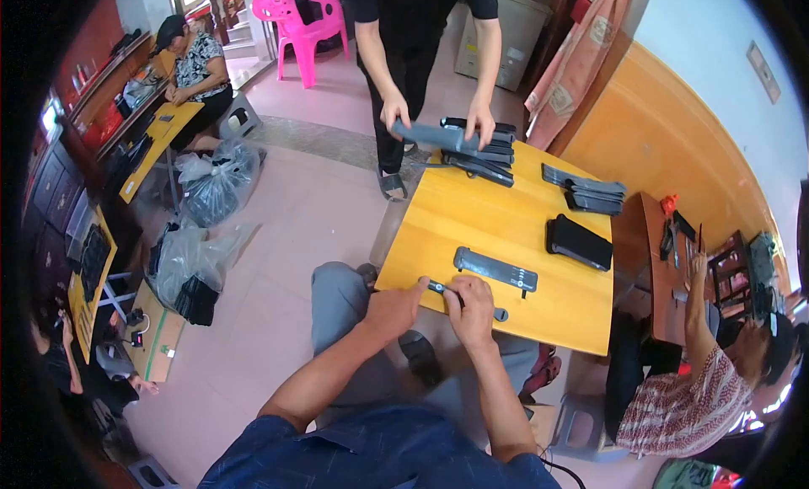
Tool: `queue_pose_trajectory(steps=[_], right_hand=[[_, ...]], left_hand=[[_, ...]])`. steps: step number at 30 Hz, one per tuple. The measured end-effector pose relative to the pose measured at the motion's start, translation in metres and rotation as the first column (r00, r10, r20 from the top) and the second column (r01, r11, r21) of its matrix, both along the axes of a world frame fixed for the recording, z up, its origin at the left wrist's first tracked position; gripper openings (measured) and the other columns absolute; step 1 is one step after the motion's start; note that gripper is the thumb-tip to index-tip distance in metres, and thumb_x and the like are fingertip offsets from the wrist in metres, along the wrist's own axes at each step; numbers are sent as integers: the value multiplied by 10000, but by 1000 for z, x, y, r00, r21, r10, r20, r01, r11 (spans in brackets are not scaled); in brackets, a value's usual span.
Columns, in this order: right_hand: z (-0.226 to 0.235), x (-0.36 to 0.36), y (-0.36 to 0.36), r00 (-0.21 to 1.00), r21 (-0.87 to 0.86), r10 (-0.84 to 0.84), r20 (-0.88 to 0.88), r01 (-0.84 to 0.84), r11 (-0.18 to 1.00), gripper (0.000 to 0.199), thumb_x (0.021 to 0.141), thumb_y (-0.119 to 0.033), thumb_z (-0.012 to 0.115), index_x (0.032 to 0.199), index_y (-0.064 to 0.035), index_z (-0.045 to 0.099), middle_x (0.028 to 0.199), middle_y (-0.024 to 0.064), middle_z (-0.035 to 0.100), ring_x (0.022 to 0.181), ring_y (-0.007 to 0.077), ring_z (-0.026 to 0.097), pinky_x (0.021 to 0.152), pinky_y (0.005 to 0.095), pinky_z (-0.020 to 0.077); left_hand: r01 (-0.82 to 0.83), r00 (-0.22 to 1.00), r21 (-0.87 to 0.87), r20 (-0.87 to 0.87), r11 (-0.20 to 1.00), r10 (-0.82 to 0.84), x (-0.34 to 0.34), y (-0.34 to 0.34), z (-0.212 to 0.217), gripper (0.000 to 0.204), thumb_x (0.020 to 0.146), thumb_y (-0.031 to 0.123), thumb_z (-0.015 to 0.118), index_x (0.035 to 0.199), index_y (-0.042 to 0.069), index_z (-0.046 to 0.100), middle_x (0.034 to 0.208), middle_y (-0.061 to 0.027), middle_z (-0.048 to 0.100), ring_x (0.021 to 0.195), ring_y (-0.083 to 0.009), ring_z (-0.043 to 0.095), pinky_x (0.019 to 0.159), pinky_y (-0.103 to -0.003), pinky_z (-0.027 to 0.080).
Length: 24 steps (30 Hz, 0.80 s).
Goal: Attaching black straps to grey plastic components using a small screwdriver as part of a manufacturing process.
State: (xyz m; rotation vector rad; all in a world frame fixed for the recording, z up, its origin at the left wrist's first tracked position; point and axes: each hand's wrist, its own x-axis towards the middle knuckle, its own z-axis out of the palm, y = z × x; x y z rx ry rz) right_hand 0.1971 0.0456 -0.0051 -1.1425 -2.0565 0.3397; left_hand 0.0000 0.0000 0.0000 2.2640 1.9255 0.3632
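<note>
Down on the floor at left, two bulging bags sit well apart from the table, and a careless foot could snag their loose plastic! On to the near edge, and here's the left hand, fingers pinched at one end of a small dark strap, right at the rim; if that pinch loosens, the strap could drop into the lap. Across the table, a co-worker's two hands grip a grey pouch, blurred, over a dark pile; set down crooked, it might topple the lot. Back to the strap, where the right hand has thumb and fingers closed on it too, close beside the left; a pull from both sides could twist it or make it slip. Just beyond lies the panel, flat, untouched, near enough for a stray knuckle to shove askew. A rounded tab pokes out by the right hand, whether part of the strap I can't tell, and it could catch the edge. Farther right, the black stack and grey stack lean unevenly; one bump might make them slide
</note>
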Motion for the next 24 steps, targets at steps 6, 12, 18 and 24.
queue_pose_trajectory(steps=[6,12,18,24], right_hand=[[29,-14,24,932,-131,-116,-345,74,989,188,905,-94,724,1064,4,699,1018,152,701,935,296,694,867,399,548],[7,14,99,851,-281,-310,-424,202,938,199,904,-119,722,1074,-16,708,996,154,713,852,275,710,782,392,565],[14,56,147,883,-180,-464,-75,446,877,117,882,-120,707,973,-49,728,907,192,723,835,358,715,785,438,566],[21,44,163,921,-158,-388,18,386,909,132,879,-135,715,983,-54,728,971,186,725,872,352,713,804,462,558]], left_hand=[[42,999,50,7,998,-42,4,-5,5,445,970,163,523,1400,117,626,752,-121,717,627,-296,713,551,-463,566],[8,1000,-19,-2,1000,-8,8,2,6,473,952,153,535,1419,141,615,758,-118,719,638,-313,715,576,-472,575],[10,999,-39,39,999,-9,6,3,6,478,964,165,522,1435,149,602,769,-140,717,656,-330,716,579,-483,573],[1,996,-68,86,998,5,1,1,0,445,1048,230,452,1479,190,555,812,-155,724,683,-361,712,601,-512,564]])
